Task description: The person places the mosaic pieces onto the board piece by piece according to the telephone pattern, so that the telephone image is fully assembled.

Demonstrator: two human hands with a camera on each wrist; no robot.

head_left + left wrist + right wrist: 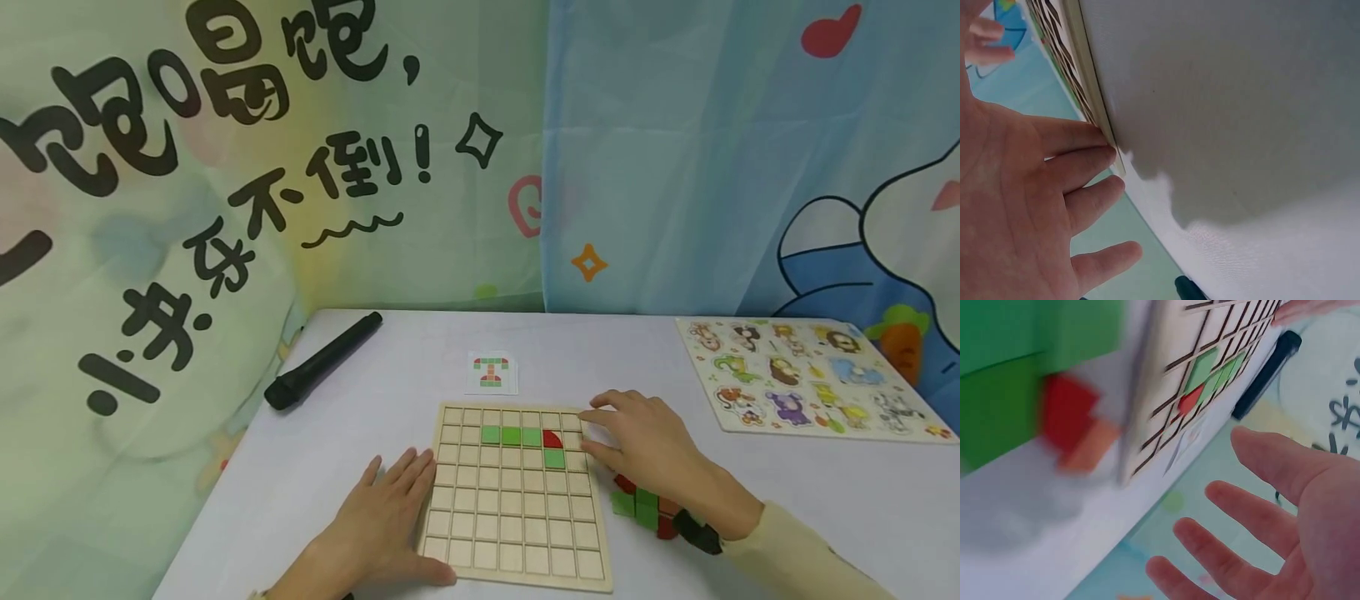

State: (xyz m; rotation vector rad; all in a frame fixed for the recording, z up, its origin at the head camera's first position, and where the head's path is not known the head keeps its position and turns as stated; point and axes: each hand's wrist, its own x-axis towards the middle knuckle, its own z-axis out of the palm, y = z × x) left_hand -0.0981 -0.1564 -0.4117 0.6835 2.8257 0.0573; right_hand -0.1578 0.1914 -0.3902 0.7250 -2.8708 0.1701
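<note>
A wooden grid board (517, 500) lies on the white table. Along its second row are green squares (511, 436) with a red quarter-round piece (551, 439) at their right end, and one green square (554, 458) sits below the red one. My left hand (382, 521) rests along the board's left edge, fingers straight; in the left wrist view its fingertips (1110, 153) touch the board's side. My right hand (648, 442) is at the board's upper right edge, fingers spread and relaxed, holding nothing in the right wrist view. Beneath its wrist lies a pile of loose green and red pieces (647, 508).
A small pattern card (492, 372) lies behind the board. A black cylindrical object (322, 361) lies at the back left, and an animal picture board (813, 379) at the back right. Printed curtains (420, 275) hang behind the table.
</note>
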